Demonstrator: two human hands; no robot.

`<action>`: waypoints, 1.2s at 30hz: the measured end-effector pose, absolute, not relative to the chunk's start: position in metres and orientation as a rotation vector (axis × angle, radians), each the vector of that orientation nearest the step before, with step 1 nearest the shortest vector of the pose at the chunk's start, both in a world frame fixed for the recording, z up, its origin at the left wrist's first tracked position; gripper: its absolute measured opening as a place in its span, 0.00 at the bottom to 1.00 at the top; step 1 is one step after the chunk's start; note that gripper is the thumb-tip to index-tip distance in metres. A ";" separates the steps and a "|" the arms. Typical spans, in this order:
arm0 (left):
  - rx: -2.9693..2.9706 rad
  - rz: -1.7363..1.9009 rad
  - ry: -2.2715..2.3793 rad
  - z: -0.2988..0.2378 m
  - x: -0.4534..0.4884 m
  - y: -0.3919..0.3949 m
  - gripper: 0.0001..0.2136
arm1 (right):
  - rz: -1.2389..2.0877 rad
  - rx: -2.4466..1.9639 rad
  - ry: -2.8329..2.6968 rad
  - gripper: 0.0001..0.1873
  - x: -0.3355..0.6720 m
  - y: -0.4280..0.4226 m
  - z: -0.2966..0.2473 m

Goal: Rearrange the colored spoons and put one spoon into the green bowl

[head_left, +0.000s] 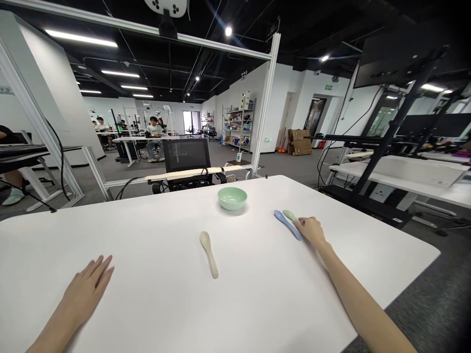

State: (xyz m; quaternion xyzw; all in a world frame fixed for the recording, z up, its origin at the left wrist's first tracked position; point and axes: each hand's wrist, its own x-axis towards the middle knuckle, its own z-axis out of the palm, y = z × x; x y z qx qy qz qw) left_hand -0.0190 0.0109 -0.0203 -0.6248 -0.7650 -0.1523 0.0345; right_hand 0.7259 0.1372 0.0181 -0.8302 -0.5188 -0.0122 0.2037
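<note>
Green spoon [289, 214] was partly hidden by the right hand [311, 230], centre right.
Grip could not be judged; lower left, the left hand [85, 290] was spread flat.

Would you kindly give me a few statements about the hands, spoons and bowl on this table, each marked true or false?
1. The beige spoon lies on the white table, nearer the camera than the green bowl. True.
2. The right hand has its fingertips at the green spoon, beside the blue spoon. True.
3. The blue spoon lies to the left of the beige spoon. False: it lies to the right of it.
4. The left hand is palm down and holds no spoon. True.
5. The green bowl is upside down. False: it stands upright, opening upward.
6. The right hand is touching the beige spoon. False: that spoon lies apart from both hands.
</note>
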 end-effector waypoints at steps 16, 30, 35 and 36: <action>-1.916 -0.434 -2.385 -0.016 -0.012 0.008 0.35 | 0.271 -1.569 -1.695 0.15 0.590 0.101 0.038; -1.914 -0.461 -2.384 -0.017 -0.014 0.009 0.36 | 0.343 -1.657 -1.748 0.14 0.546 0.080 0.033; -1.901 -0.485 -2.366 -0.018 -0.015 0.009 0.34 | 0.308 -1.646 -1.788 0.15 0.545 0.082 0.033; -1.899 -0.482 -2.366 -0.018 -0.015 0.010 0.34 | 0.297 -1.646 -1.799 0.17 0.544 0.083 0.033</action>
